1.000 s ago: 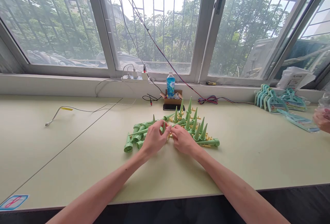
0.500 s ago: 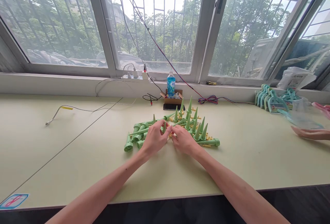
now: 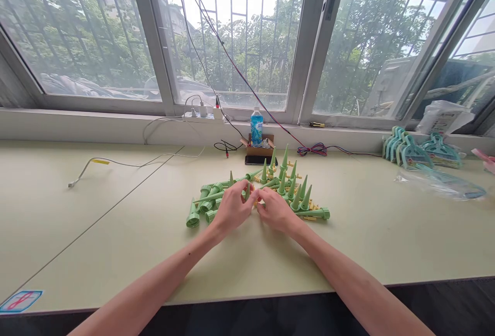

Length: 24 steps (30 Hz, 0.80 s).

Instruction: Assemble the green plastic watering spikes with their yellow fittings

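Note:
My left hand (image 3: 234, 207) is closed around a green plastic plant watering spike (image 3: 248, 190), whose tapered tip shows between the fingers. My right hand (image 3: 275, 208) meets it from the right, thumb and fingers pinched on a small yellow part (image 3: 254, 201) mostly hidden by the fingertips. Left of the hands lie several loose green spikes (image 3: 209, 203) with wide ribbed caps. Beyond my right hand, more green spikes (image 3: 293, 186) stand upright on their caps among small yellow pieces (image 3: 311, 206). One more spike (image 3: 315, 213) lies flat at the right end of this group.
A blue-labelled bottle (image 3: 257, 127) stands at a small cardboard box (image 3: 266, 151), with a dark phone (image 3: 255, 161) in front. Coiled cable (image 3: 313, 149) lies behind. Teal hangers (image 3: 410, 150) and a clear bag (image 3: 444, 184) are at right, near a pink item (image 3: 485, 161).
A co-worker's hand at the far right has left the view, and the clear bag now lies flatter on the table. My hands have barely moved.

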Each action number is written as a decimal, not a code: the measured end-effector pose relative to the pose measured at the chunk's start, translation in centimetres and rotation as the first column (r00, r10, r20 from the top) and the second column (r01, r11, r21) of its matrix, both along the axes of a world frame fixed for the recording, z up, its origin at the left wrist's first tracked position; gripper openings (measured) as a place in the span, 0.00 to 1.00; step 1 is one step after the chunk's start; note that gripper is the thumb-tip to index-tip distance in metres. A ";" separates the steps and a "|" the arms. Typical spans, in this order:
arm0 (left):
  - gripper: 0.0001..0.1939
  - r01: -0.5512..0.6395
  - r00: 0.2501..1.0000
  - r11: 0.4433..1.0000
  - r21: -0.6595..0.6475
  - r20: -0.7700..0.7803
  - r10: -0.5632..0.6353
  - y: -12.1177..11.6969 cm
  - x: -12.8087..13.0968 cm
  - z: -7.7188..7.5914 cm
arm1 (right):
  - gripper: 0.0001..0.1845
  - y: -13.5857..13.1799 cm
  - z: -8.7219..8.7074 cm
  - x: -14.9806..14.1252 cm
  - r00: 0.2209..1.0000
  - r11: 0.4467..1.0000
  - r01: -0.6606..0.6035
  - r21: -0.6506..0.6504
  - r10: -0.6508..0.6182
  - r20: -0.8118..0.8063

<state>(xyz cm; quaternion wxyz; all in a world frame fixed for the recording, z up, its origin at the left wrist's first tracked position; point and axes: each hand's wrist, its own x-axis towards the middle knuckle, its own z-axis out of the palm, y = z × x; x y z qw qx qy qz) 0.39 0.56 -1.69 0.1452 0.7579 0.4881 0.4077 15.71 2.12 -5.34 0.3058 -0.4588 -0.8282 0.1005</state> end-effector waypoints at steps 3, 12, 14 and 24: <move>0.11 0.004 1.000 1.000 -0.004 -0.009 -0.004 0.0 0.0 0.0 | 0.07 0.0 -0.1 0.0 1.000 1.000 0.001 0.006 -0.001 0.000; 0.11 0.021 1.000 1.000 -0.014 -0.017 -0.021 0.0 0.0 0.1 | 0.06 0.0 0.0 0.0 1.000 1.000 0.004 -0.004 -0.004 0.004; 0.11 0.025 1.000 1.000 -0.018 -0.019 -0.025 0.0 0.0 0.1 | 0.07 0.1 0.0 0.0 1.000 1.000 0.008 -0.008 -0.008 0.007; 0.12 0.042 0.998 0.999 -0.016 -0.052 -0.043 -0.1 0.1 0.3 | 0.06 0.3 -0.1 0.0 1.000 1.000 0.003 -0.011 -0.003 0.028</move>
